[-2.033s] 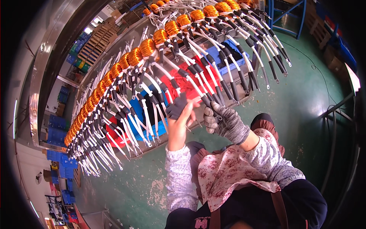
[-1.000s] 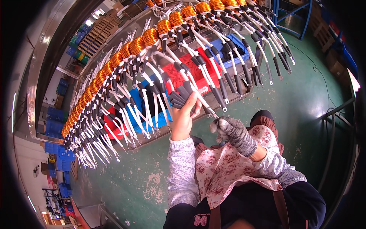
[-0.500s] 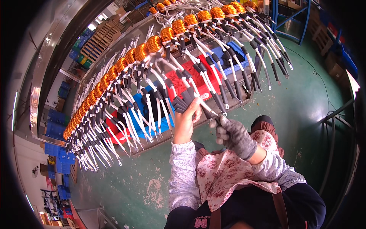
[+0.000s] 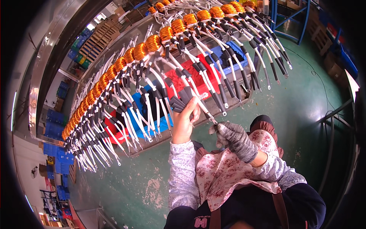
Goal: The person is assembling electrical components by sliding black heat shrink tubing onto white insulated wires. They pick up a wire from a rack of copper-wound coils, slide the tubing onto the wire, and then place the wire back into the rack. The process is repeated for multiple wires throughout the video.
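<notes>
A long row of orange copper coils [image 4: 153, 42] hangs overhead, each with white leads sleeved in black tubing [image 4: 213, 61] that end in metal terminals. My bare left hand [image 4: 185, 120] is raised and holds a small bundle of loose black sleeves [image 4: 178, 100] fanned above its fingers. My right hand [image 4: 231, 134], in a grey knit glove, pinches the metal end of one white lead [image 4: 204, 110] that runs down from a coil. The two hands are close together, just below the hanging leads.
Red bins [image 4: 198, 82] and blue bins [image 4: 156, 122] sit on a metal rack under the coils. Green floor [image 4: 126, 183] lies below. A blue frame [image 4: 289, 23] stands at the upper right, stacked blue crates [image 4: 57, 152] at the left, a metal railing [image 4: 335, 126] at the right.
My left hand rose slightly with the sleeves. My right hand shifted right and down along the lead it pinches. The coil row drifted in view as my head moved.
</notes>
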The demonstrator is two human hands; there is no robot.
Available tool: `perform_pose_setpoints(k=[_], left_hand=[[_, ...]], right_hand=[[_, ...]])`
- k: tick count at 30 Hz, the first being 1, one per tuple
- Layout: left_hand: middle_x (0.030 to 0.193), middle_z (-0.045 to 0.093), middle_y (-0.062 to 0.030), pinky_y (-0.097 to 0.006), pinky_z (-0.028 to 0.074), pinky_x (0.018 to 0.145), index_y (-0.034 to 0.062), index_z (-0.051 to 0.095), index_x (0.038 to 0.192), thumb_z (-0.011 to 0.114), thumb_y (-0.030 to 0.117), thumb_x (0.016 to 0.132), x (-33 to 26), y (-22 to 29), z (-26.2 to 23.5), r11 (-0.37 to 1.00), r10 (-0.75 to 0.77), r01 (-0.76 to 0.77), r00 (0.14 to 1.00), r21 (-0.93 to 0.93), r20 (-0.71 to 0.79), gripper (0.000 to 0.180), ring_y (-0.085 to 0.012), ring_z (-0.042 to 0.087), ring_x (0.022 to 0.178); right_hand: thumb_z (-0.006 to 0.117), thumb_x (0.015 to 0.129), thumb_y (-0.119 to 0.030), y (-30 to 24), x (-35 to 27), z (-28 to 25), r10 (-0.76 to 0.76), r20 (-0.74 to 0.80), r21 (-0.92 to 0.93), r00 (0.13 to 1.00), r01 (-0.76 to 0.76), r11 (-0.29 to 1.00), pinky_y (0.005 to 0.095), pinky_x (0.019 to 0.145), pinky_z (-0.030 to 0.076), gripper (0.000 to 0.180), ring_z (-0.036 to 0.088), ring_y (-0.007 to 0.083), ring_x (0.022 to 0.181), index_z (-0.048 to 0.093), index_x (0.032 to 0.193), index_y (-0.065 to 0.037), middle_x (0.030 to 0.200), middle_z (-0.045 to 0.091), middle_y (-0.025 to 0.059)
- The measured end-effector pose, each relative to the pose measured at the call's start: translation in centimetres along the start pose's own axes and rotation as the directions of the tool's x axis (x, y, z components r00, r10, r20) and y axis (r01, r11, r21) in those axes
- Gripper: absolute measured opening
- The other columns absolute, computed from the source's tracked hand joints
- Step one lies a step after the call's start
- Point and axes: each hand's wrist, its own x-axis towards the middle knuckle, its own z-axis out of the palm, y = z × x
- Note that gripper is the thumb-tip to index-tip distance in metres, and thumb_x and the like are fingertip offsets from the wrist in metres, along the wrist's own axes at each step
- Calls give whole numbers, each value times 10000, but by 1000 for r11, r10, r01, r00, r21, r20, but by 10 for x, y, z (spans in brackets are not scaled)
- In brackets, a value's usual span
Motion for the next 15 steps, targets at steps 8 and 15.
perform_pose_setpoints(k=[8, 15], left_hand=[[556, 430, 16, -201, 258, 395, 41, 527, 797, 582, 182, 896, 0, 4, 7, 999, -12, 12, 1000, 35, -21, 181, -65, 378, 437], [558, 432, 15, -196, 252, 403, -16, 591, 920, 595, 160, 883, -6, 5, 2, 996, -27, 31, 998, 88, -49, 180, -63, 382, 442]], right_hand=[[532, 924, -344, -6, 36, 10, -6, -58, 264, 998, 21, 964, 235, 580, 421, 349, 390, 63, 548, 601, 996, -9, 637, 405, -62], [446, 955, -384, 23, 36, -1, -397, -88, -395, 914, 333, 856, 225, 525, 407, 396, 458, 73, 553, 599, 998, -21, 633, 454, -17]])
